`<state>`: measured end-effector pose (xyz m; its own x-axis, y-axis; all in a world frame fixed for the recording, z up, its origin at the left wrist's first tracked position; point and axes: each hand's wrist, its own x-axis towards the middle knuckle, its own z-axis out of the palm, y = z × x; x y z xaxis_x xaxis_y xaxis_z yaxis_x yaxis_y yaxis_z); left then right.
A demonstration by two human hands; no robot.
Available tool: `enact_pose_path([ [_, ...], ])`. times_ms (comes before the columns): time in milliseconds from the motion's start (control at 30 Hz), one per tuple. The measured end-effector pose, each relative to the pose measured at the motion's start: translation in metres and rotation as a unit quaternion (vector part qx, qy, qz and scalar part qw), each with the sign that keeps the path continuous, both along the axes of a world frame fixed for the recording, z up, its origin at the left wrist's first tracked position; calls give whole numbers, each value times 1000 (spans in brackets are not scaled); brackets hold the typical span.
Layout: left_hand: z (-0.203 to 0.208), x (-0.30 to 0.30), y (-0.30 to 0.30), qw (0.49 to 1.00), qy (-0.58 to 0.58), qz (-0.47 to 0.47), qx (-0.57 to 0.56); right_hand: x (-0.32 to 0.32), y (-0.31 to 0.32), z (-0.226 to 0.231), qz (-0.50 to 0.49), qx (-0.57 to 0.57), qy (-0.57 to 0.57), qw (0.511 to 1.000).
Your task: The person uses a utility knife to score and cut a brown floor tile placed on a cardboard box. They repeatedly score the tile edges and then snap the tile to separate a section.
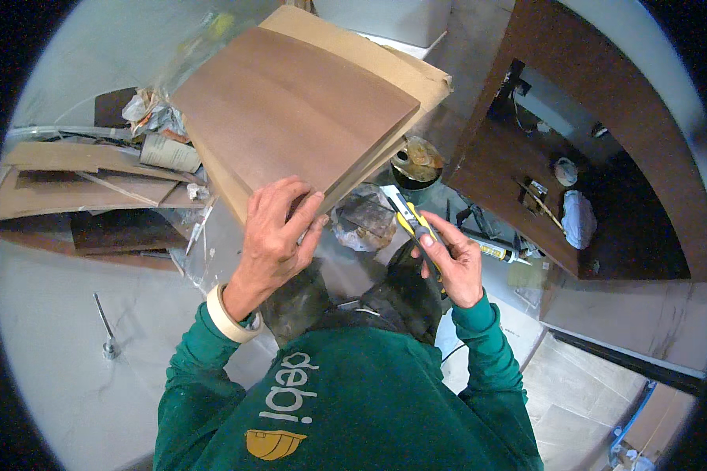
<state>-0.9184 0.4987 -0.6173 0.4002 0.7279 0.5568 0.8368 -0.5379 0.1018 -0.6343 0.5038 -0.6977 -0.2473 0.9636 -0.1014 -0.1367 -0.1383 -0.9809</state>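
A brown wood-finish board (pixel 298 102) lies on a larger sheet that looks like cardboard (pixel 353 43), in front of me. My left hand (pixel 279 228) rests at the board's near corner, with the fingers bent around its edge. A roll of masking tape (pixel 226 318) circles my left wrist like a bracelet. In my right hand (pixel 457 263) I grip a yellow and black utility knife (pixel 405 217), thumb along its handle. The knife's tip points up and away from me, just right of the board's near corner and apart from it.
A bucket (pixel 416 169) stands beyond the knife. On the right is a dark brown cabinet (pixel 479 169) with a brush (pixel 548 206) and other items inside. A sealant tube (pixel 495 251) lies near my right hand. Board offcuts (pixel 78 192) pile up at left, near a metal rod (pixel 104 318).
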Motion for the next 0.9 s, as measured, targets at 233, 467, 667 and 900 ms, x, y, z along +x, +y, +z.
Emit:
enact_pose_path([
  [233,-7,-13,-18,999,6,18,35,-20,18,34,70,41,-57,995],
  [467,-7,-35,-31,999,-8,39,32,-33,25,53,93,70,-117,986],
  [667,-6,-42,-29,999,-22,31,22,-39,22,61,56,48,-145,987],
  [900,-10,-45,-24,999,-40,19,21,-44,10,77,97,28,-187,977],
])
